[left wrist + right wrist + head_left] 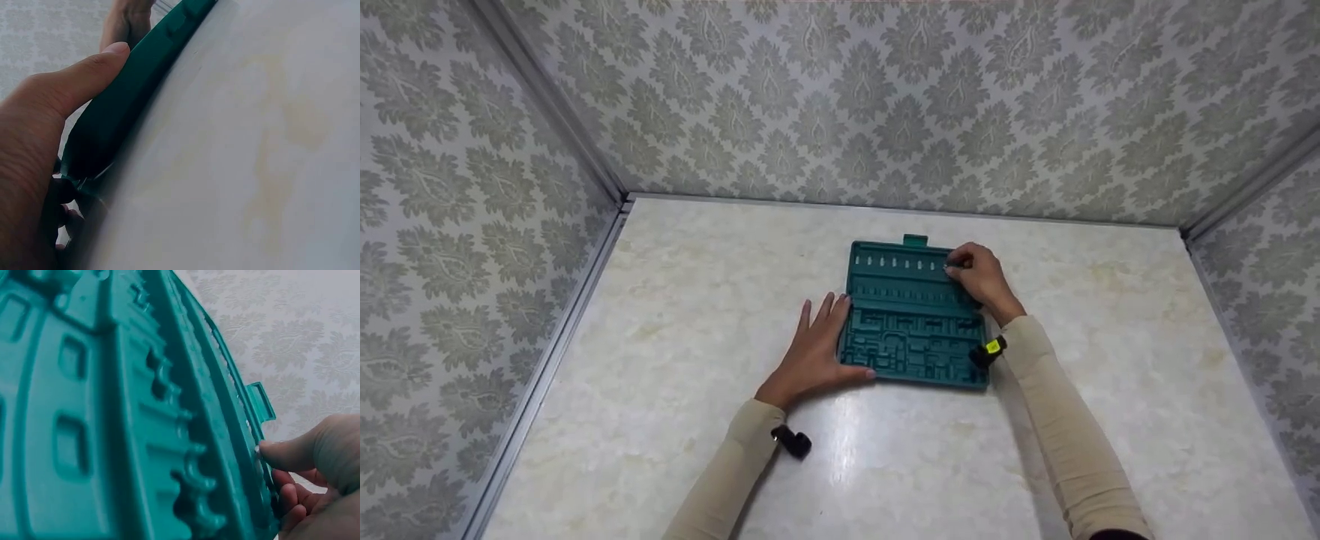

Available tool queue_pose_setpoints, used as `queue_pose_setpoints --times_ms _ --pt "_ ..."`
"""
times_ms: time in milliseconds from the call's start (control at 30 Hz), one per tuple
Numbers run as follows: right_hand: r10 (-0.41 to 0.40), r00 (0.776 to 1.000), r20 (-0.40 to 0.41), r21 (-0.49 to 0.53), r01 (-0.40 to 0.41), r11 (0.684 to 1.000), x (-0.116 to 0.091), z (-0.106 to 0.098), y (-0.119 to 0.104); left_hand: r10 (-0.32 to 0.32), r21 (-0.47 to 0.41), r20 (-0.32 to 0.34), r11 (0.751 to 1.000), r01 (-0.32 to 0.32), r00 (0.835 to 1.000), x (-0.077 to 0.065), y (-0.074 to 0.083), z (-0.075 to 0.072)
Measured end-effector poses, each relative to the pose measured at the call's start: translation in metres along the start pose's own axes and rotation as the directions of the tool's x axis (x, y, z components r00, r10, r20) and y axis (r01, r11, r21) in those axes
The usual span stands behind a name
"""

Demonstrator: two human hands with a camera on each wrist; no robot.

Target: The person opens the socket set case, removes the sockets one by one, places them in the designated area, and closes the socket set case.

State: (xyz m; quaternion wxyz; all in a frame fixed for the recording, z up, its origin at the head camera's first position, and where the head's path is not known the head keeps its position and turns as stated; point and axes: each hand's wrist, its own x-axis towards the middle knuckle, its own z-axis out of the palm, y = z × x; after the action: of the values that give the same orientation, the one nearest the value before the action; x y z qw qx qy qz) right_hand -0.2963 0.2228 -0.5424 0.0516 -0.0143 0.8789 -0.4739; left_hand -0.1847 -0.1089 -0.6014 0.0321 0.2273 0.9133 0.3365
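Note:
A green plastic tool case [915, 307] lies unfolded on the table. My left hand [817, 356] steadies it at the near left corner, fingers straight along the left side and thumb against the near edge. The left wrist view has that thumb [93, 79] on the case's side wall [121, 107]. At the far right of the lid, my right hand [981, 279] pinches a small silvery bit [257, 450] by the end of the row. Several pale bits [894, 262] stand in that row. The fingers partly hide the pinched bit.
A green latch tab [915, 240] sticks out from the case's far edge. Molded recesses [915, 349] fill the near half. Patterned wall panels [870, 112] bound the marbled table [697, 300] at the back and sides.

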Motion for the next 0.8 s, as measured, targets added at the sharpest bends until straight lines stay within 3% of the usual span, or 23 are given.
queue_pose_setpoints --times_ms 167,300,500,800 --pt "-0.041 0.999 -0.034 -0.048 0.039 0.998 -0.001 0.004 0.002 -0.003 -0.007 -0.001 1.000 0.003 1.000 -0.001 0.001 -0.001" --pt "-0.041 0.993 -0.110 0.020 0.044 0.999 0.002 0.003 0.004 -0.004 -0.002 0.005 1.000 0.004 1.000 -0.001 0.001 -0.001" --pt "-0.050 0.990 -0.128 0.165 0.071 0.984 -0.002 -0.017 0.005 -0.028 0.000 0.011 1.000 0.028 1.000 -0.001 0.001 0.001" --pt "-0.094 0.979 -0.182 0.169 0.125 0.978 -0.030 -0.042 0.020 -0.030 0.007 0.002 1.000 0.030 1.000 0.000 0.002 0.001"
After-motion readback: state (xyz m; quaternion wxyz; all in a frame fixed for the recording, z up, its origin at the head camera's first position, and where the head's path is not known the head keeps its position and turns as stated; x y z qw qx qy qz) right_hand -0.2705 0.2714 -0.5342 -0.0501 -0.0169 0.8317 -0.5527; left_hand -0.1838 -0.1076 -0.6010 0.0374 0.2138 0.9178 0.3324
